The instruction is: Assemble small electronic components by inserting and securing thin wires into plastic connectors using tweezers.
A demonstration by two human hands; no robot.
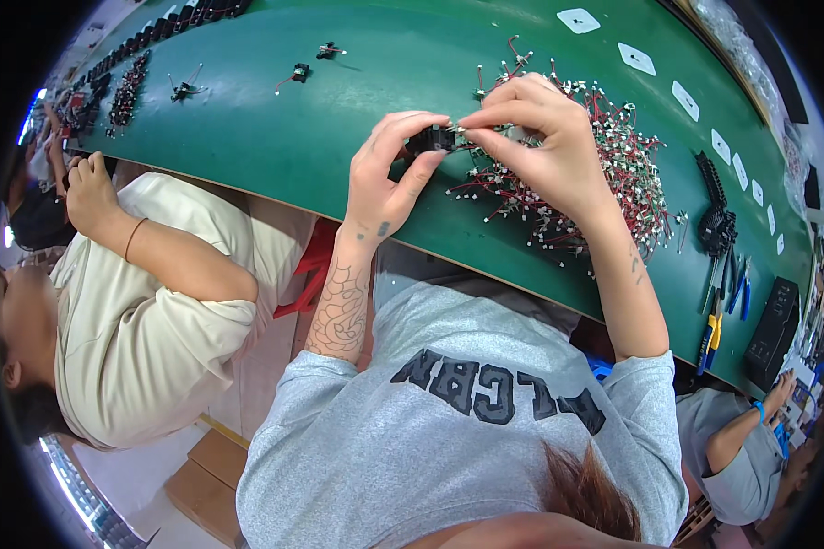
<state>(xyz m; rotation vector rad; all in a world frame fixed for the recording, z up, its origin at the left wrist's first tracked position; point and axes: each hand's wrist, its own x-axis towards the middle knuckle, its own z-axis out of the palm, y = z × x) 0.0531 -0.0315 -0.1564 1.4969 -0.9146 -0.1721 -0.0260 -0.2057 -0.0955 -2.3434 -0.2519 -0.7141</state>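
Above the green table, near its front edge, my left hand is closed on a small black plastic part between thumb and fingers. My right hand meets it from the right, thumb and forefinger pinched at a tiny whitish connector piece against the part's side. The fingertips hide most of that piece. Under and beyond my right hand spreads a heap of small white-and-green connectors with red wires.
Small black wired assemblies lie to the left, with rows of black parts farther off. At right are black parts, yellow-handled cutters, blue-handled pliers and a black box. A co-worker's arm is close on the left.
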